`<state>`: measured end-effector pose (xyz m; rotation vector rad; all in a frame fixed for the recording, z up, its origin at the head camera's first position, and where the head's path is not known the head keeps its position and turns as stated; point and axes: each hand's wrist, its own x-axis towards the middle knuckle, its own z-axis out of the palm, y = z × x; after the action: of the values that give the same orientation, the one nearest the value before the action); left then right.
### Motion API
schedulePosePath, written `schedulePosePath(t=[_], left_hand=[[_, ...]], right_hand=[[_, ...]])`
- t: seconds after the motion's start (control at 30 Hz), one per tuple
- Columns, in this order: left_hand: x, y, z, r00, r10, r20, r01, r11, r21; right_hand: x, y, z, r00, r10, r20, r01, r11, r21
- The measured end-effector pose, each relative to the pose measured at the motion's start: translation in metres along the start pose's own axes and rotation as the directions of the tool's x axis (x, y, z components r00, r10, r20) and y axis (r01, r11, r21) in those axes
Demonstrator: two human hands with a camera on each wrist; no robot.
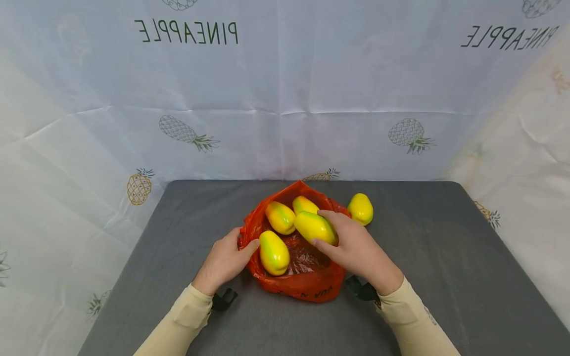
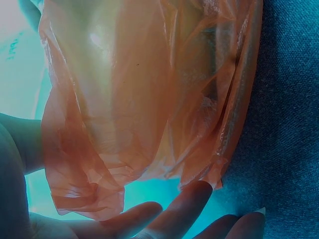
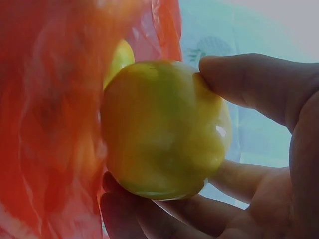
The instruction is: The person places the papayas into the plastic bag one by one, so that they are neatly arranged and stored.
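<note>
A red plastic bag (image 1: 303, 289) sits with its mouth spread wide on the grey table. My left hand (image 1: 229, 259) holds the bag's left rim, thumb inside and fingers outside. Beside that thumb lies a yellow-green mango (image 1: 274, 253). Farther back in the bag are a mango with an orange blush (image 1: 280, 217) and another yellow mango (image 1: 305, 204), partly covered. My right hand (image 1: 356, 244) grips a mango (image 1: 314, 227) over the right part of the bag's mouth. In the right wrist view, thumb and fingers wrap this mango (image 3: 162, 129) close beside the red plastic.
One more yellow mango (image 1: 360, 208) rests on the grey table (image 1: 445, 277), just right of the bag, near the back. A white cloth (image 1: 285, 89) printed with pineapples hangs behind the table and along its sides.
</note>
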<state>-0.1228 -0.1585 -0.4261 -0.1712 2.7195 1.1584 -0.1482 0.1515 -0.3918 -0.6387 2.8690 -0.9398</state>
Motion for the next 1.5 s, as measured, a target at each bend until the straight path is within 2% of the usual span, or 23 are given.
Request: schedulePosePath(t=[0.23, 0.8, 1.5], left_hand=[[0.001, 0.001, 0.000, 1.000, 0.003, -0.004, -0.003, 1.000, 0.004], [0.002, -0.001, -0.001, 1.000, -0.001, 0.010, 0.001, 1.000, -0.002], [0.003, -0.001, -0.001, 1.000, 0.013, 0.005, -0.013, 1.000, 0.009]], right_hand=[[0.001, -0.003, 0.009, 0.999, -0.012, 0.049, 0.014, 1.000, -0.026], [0.003, -0.012, 0.020, 0.992, 0.007, 0.124, -0.005, 1.000, -0.015], [0.004, -0.009, 0.027, 0.975, 0.021, 0.222, -0.021, 1.000, 0.000]])
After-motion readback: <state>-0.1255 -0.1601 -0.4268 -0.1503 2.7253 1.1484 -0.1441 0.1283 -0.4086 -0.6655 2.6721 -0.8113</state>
